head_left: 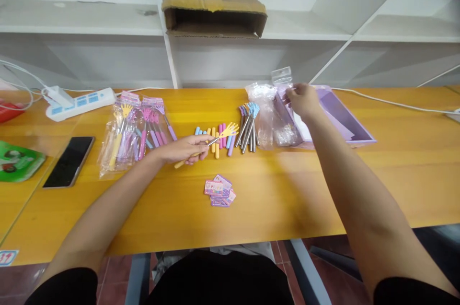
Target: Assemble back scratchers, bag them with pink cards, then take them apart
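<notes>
My left hand (185, 148) is closed round a yellow back scratcher (224, 133) with a hand-shaped head, held just above the yellow table (287, 190). Behind it lie several loose coloured handles (215, 138) and a bundle of metal scratcher rods (247, 125). My right hand (304, 100) reaches far right and pinches a clear plastic bag (282, 76) at the edge of a purple tray (345, 118). More clear bags (268, 113) lie beside that tray.
Packed scratchers in clear bags (134, 130) lie at the left. A small pile of pink cards (220, 191) sits near the front. A phone (70, 161), a power strip (81, 102) and a green packet (16, 161) are far left. A cardboard box (213, 10) sits on the shelf.
</notes>
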A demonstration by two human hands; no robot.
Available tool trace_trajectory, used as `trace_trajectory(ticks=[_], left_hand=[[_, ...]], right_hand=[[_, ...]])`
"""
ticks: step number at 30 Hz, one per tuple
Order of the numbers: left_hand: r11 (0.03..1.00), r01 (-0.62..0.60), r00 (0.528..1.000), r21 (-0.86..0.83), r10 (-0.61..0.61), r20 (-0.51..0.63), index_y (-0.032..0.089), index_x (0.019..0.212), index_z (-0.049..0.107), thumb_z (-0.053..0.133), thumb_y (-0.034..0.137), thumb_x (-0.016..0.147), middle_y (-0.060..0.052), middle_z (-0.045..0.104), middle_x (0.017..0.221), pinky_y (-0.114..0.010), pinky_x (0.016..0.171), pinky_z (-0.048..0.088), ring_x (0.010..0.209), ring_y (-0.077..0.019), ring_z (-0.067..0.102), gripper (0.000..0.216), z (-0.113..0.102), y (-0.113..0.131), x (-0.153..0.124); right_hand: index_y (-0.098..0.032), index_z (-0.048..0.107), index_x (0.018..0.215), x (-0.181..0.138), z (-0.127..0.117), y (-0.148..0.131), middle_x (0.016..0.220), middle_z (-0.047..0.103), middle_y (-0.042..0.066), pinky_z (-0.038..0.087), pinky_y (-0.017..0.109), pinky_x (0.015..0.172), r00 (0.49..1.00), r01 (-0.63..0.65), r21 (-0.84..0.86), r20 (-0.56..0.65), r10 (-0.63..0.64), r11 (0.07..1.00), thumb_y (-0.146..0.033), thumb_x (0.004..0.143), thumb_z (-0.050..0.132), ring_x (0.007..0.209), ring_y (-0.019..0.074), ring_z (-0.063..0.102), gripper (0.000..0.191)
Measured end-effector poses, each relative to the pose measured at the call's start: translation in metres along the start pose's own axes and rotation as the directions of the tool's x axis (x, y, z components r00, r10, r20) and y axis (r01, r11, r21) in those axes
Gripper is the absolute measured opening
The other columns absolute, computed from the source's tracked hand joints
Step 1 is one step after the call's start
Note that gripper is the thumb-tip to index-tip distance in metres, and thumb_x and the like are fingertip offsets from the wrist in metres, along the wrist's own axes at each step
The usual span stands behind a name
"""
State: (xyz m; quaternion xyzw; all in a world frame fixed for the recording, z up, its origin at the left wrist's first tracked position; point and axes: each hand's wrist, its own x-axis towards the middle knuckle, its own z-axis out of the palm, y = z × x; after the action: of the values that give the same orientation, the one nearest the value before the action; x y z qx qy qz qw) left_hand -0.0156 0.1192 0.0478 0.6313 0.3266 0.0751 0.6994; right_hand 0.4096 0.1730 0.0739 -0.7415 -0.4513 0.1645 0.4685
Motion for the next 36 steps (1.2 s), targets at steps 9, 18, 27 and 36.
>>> trace_trajectory(ticks=[9,18,27,36], left_hand=[[0.985,-0.126,0.966,0.121,0.149,-0.213,0.023,0.139,0.049,0.06,0.029,0.097,-0.013,0.075,0.125,-0.034,0.062,0.047,0.06,-0.0115,0.055,0.044,0.0,0.001,0.007],[0.443,-0.173,0.939,0.88,0.343,0.012,0.017,0.101,0.067,0.059,0.021,0.104,-0.009,0.075,0.091,-0.032,0.071,0.05,0.081,-0.0214,0.07,0.009,0.077,0.017,-0.015],[0.01,0.007,0.851,1.0,0.525,-0.012,0.015,0.09,0.068,0.063,0.01,0.097,-0.01,0.075,0.079,-0.034,0.061,0.052,0.08,-0.0272,0.074,0.01,0.107,0.001,-0.014],[-0.011,-0.096,0.798,0.995,0.596,0.084,0.016,0.08,0.073,0.064,0.021,0.102,-0.008,0.074,0.066,-0.031,0.055,0.049,0.061,-0.0228,0.072,0.024,0.089,-0.018,0.004]], right_hand=[[-0.022,0.06,0.105,-0.08,0.041,-0.004,0.087,0.059,-0.001,0.049,0.033,0.078,0.9,0.42,0.052,0.103,-0.423,0.906,-0.02,0.091,0.071,0.076,0.0163,0.057,0.018],[-0.022,0.049,0.067,-0.255,0.047,-0.016,0.065,0.037,-0.003,0.028,0.029,0.056,0.601,-0.055,0.42,0.738,-0.306,0.906,-0.065,0.103,0.063,0.061,0.0127,0.033,0.057],[-0.025,0.026,0.061,-0.286,0.039,0.0,0.059,0.017,-0.007,0.015,0.032,0.053,0.667,-0.341,0.545,0.715,-0.212,0.766,-0.067,0.104,0.058,0.052,0.0097,0.016,0.068],[-0.025,0.031,0.06,-0.299,0.029,-0.014,0.057,0.021,-0.007,0.016,0.031,0.051,0.734,-0.264,0.474,0.664,-0.144,0.84,-0.069,0.103,0.059,0.052,0.0094,0.018,0.068]])
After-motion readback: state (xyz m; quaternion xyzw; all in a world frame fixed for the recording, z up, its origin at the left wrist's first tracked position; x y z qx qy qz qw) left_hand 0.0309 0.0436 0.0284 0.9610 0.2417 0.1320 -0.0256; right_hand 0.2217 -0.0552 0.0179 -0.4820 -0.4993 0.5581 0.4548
